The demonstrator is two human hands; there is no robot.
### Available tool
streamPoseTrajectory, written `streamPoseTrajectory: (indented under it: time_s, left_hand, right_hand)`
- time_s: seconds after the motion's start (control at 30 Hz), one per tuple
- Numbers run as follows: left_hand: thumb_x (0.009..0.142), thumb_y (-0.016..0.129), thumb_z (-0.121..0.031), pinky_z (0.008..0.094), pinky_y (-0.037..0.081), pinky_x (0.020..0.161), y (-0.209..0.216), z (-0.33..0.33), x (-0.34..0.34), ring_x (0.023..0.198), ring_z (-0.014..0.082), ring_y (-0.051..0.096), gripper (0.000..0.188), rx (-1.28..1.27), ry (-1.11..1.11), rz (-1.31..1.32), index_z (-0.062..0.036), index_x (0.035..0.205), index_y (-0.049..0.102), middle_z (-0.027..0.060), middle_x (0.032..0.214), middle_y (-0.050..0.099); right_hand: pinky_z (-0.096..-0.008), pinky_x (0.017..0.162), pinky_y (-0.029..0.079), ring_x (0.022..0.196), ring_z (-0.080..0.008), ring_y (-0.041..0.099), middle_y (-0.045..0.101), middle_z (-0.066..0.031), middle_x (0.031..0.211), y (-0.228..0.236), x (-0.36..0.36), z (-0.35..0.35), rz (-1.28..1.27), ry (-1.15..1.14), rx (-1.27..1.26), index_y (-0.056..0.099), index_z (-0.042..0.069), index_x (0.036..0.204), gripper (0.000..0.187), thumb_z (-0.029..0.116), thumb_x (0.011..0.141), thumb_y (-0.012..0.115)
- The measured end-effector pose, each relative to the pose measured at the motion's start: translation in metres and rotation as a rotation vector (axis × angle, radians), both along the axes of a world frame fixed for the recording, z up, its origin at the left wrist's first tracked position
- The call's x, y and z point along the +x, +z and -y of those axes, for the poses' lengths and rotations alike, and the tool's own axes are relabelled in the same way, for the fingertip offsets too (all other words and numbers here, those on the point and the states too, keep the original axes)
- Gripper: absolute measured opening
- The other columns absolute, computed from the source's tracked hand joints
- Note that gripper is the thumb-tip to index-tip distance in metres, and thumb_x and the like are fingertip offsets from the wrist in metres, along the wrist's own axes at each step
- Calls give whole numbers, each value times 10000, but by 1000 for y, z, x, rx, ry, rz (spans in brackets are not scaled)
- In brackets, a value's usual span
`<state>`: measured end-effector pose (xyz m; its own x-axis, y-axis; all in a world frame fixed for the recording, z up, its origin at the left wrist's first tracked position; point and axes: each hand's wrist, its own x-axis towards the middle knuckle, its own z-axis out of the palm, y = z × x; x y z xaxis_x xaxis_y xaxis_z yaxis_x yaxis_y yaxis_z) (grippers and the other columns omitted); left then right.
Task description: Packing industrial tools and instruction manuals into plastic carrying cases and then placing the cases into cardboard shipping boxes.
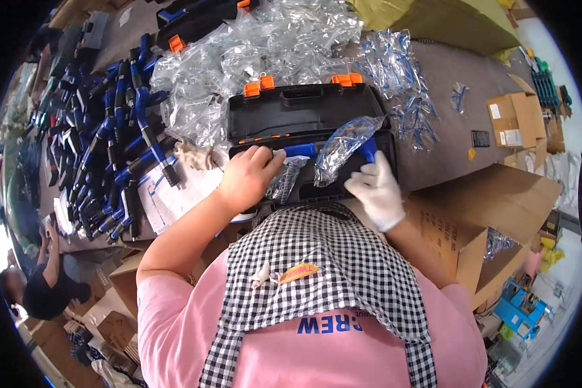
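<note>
An open black plastic tool case with orange latches lies in front of me. Inside it, a blue tube-shaped tool part lies next to a clear bag with a coiled or ribbed item. Clear safety glasses in plastic film rest across the case's right half. My bare left hand is at the case's left side, its fingers curled down by the blue part's end; its grip is hidden. My right hand, in a white glove, has bent fingers at the case's right side, touching a blue handle.
Many blue and black power tools are piled at left, beside printed sheets. Clear plastic bags heap behind the case. More bagged glasses lie at right. An open cardboard box stands near my right arm. Another person is at far left.
</note>
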<state>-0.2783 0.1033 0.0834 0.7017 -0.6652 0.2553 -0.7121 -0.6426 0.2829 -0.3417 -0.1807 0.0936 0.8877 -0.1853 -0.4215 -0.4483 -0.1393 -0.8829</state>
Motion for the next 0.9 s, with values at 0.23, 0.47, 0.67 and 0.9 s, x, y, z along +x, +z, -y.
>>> streamPoseTrajectory:
  time_s: [0.23, 0.47, 0.67, 0.9]
  left_hand:
    - [734, 717, -239, 387, 515, 777, -9, 26, -30, 910, 290, 574, 444, 58, 95, -287, -23, 1106, 607, 111, 982, 573]
    - [720, 672, -157, 403, 441, 844, -18, 25, -41, 1000, 268, 532, 268, 102, 282, -28, -109, 984, 681, 53, 1030, 592]
    - [662, 727, -269, 430, 425, 741, -27, 29, -54, 956, 288, 495, 211, -125, 427, -38, -85, 744, 665, 68, 925, 552]
    - [655, 695, -289, 429, 410, 735, -34, 62, -67, 970, 294, 484, 212, -83, 491, -99, -88, 722, 688, 78, 920, 541]
  right_hand:
    - [-559, 1032, 311, 1255, -323, 418, 513, -107, 1317, 82, 94, 25, 917, 1037, -1194, 672, 149, 1043, 528, 324, 568, 821]
    - [-303, 540, 488, 685, -173, 603, 565, 0, 702, 28, 71, 18, 1060, 1175, -1287, 657, 128, 956, 181, 176, 809, 563]
    - [-309, 547, 528, 733, -185, 633, 615, -16, 786, 12, 60, -23, 960, 1062, -1279, 648, 74, 1026, 255, 147, 797, 563]
    - [-320, 556, 481, 682, -192, 594, 557, -18, 740, 10, 83, 6, 1211, 1235, -1107, 681, 96, 1001, 242, 154, 779, 604]
